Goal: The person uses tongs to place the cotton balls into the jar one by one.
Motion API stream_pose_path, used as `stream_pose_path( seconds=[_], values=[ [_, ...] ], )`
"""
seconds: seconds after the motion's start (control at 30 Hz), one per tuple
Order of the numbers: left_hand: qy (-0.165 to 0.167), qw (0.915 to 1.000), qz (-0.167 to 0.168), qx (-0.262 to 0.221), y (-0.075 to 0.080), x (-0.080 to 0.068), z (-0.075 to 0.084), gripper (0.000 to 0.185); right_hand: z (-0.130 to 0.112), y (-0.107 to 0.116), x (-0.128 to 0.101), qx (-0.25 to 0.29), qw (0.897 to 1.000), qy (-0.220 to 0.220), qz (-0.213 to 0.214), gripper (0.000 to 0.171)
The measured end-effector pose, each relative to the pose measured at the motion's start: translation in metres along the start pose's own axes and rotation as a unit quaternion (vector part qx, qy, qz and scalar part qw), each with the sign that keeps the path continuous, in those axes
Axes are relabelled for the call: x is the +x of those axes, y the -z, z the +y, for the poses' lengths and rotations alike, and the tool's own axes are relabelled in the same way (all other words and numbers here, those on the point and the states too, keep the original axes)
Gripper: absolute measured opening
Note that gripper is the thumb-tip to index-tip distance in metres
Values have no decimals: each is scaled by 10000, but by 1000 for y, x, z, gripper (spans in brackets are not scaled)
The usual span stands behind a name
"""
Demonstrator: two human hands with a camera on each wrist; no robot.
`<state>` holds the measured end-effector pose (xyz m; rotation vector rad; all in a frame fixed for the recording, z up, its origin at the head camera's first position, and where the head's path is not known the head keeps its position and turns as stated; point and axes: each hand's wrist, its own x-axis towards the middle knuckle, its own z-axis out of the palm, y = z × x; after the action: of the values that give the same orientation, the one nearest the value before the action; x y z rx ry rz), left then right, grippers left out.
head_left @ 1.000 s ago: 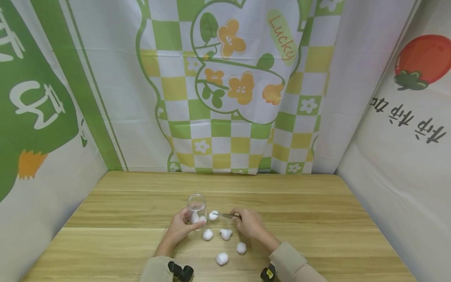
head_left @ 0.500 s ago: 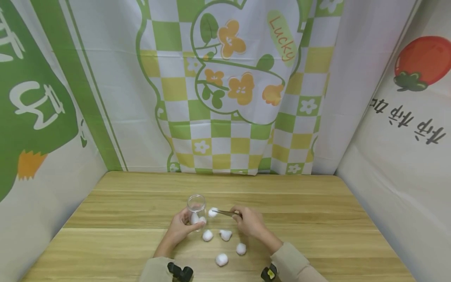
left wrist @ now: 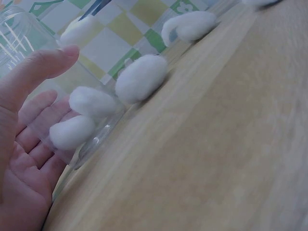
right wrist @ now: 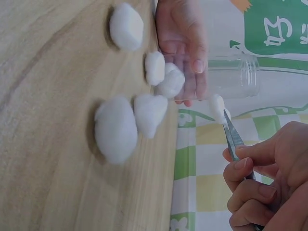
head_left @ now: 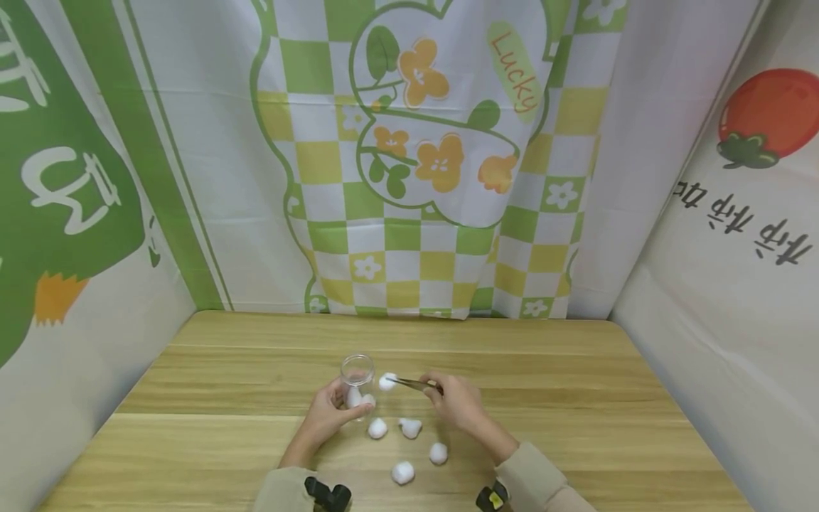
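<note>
Clear glass jar (head_left: 357, 377) upright on wood table (head_left: 192, 398), gripped by left hand (head_left: 329, 412): thumb across front wall, fingers curled round back, seen through glass in left wrist view (left wrist: 29, 139). Two cotton balls already inside jar near bottom (left wrist: 91, 101) (left wrist: 72, 132). Right hand (head_left: 457, 405) pinching metal tweezers (head_left: 412, 385) between thumb and curled fingers; tips closed on one cotton ball (head_left: 387, 382). That ball held in air just right of jar, near rim height, not over mouth; apart from glass in right wrist view (right wrist: 217, 108), tweezers tips (right wrist: 230, 132) biting its lower edge. Jar mouth open, no lid visible. Four loose balls on table in front of hands: one just beside jar base (head_left: 377, 428), one right of it (head_left: 410, 427), one nearer the person to the right (head_left: 438, 453), one nearest the person (head_left: 403, 472). Pair closest to jar near each other but whether touching cannot tell from head view; in right wrist view two balls (right wrist: 115, 130) (right wrist: 150, 113) look in contact. Beige sleeves on both arms; black wrist mounts at bottom edge (head_left: 328, 493) (head_left: 491, 496). Backdrop: green, yellow and white check cloth with orange flowers and "Lucky" (head_left: 515, 71); tomato print on right panel (head_left: 764, 117).
</note>
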<state>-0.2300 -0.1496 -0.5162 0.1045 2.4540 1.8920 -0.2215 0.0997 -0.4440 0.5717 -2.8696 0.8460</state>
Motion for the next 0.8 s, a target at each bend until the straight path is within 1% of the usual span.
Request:
stream_pose_path(
  seconds=[0.2,0.33,0.47,0.57,0.8],
  values=[
    [42,10000,4,2,0,0,1,68,-2,4,0,132,9999,13,3,17],
    [29,10000,-10,23,0,0,1,67,-4,7,1,156,9998,42,148,17],
    [-4,10000,-26,37,1,-1,2,68,-6,10,1,45,9995,122,277,16],
    [-5,10000,-30,10,1,-1,2,66,-7,11,1,24,9995,137,282,15],
    [-57,10000,0,-29,0,0,0,64,-10,18,3,199,9994,131,254,16]
  ],
)
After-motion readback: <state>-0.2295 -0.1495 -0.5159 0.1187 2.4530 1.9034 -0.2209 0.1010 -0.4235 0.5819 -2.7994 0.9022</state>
